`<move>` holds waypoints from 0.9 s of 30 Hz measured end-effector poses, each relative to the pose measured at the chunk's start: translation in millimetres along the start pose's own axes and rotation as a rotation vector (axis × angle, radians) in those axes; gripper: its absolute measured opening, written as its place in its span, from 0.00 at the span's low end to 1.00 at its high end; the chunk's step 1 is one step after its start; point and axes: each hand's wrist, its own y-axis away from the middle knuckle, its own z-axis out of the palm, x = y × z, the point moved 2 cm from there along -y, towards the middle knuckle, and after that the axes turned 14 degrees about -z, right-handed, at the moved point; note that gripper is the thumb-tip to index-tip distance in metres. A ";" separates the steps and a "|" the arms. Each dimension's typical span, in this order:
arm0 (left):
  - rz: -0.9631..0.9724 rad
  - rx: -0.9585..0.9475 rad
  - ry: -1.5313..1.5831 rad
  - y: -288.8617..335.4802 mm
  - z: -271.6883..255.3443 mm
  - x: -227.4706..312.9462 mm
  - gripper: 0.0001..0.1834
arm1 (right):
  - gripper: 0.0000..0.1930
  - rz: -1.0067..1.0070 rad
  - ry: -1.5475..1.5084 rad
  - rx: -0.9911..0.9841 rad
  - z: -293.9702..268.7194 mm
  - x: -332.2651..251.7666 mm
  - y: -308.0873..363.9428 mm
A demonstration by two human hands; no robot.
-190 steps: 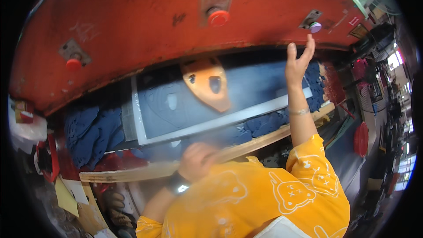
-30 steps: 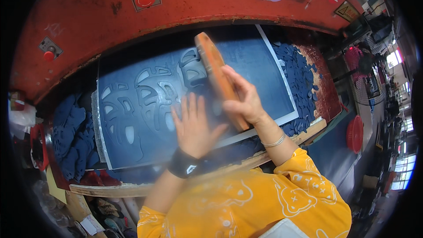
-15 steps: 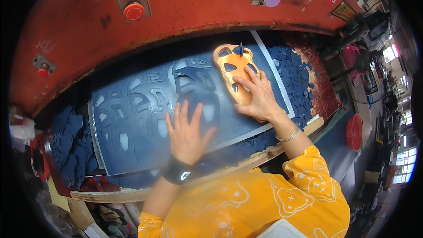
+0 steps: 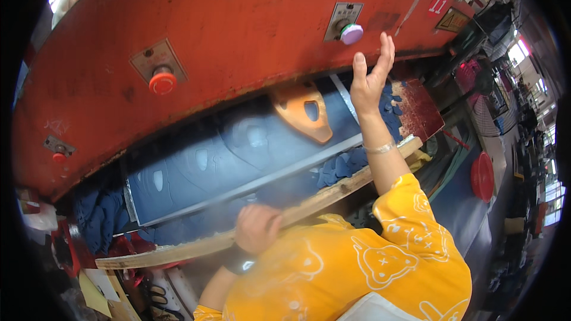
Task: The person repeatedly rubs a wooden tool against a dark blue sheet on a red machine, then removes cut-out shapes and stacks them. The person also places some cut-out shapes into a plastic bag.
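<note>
My right hand (image 4: 372,80) is raised in front of the red machine front, fingers and thumb apart and holding nothing. Just up and left of it is a purple push button (image 4: 351,34). Drawn back to the wooden rail (image 4: 327,197), my left hand (image 4: 258,227) is blurred, its fingers curled in with nothing visible in them. An orange cutting die (image 4: 302,113) with cut-out holes lies on the dark blue sheet (image 4: 232,169), its far part hidden under the machine. Cut shapes mark the sheet left of the die.
The red machine front (image 4: 238,30) spans the far side, with a red push button (image 4: 162,81) and a smaller red button (image 4: 59,157) on it. Blue cut scraps (image 4: 98,217) pile up at the left, more along the rail. A red basket (image 4: 482,176) stands at the right.
My right hand has let go of the die and risen toward the purple button. My left hand has come off the sheet, back toward my body, and curled. The machine front now covers more of the die.
</note>
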 end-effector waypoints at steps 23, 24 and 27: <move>-0.170 0.281 -0.385 -145.3 -19.1 -39.4 0.12 | 0.16 -0.213 -0.110 -0.886 0.4 -30.9 83.6; -0.167 0.279 -0.384 -146.3 -18.6 -40.6 0.12 | 0.18 -0.207 -0.119 -0.921 3.0 -31.3 84.7; -0.162 0.271 -0.385 -144.8 -16.3 -42.2 0.12 | 0.20 -0.193 -0.123 -0.940 1.8 -34.7 87.8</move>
